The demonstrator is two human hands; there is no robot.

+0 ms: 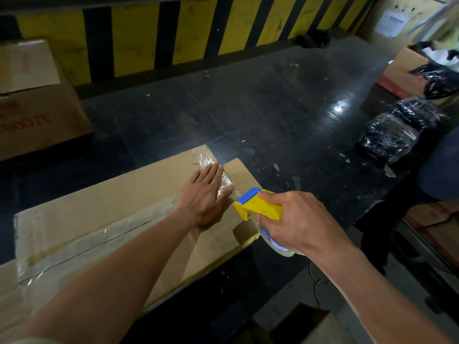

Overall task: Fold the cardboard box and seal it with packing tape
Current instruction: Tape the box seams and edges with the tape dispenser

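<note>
A long brown cardboard box (104, 207) lies on the dark table, its flaps closed and clear packing tape (82, 242) running along its centre seam. My left hand (206, 194) lies flat with straight fingers on the box top near its far right end, pressing crinkled tape (208, 161) down. My right hand (295, 219) grips a yellow and blue tape dispenser (255, 203) at the box's right edge. The clear tape roll (275, 244) hangs under that hand.
A printed cardboard box (37, 103) stands at the far left. Black plastic-wrapped bundles (397, 130) and an open box (407, 70) sit at the right, beside a person in dark clothes (439, 165). A yellow-and-black striped wall (188, 33) bounds the table's back. Scraps litter the dark surface (273, 108).
</note>
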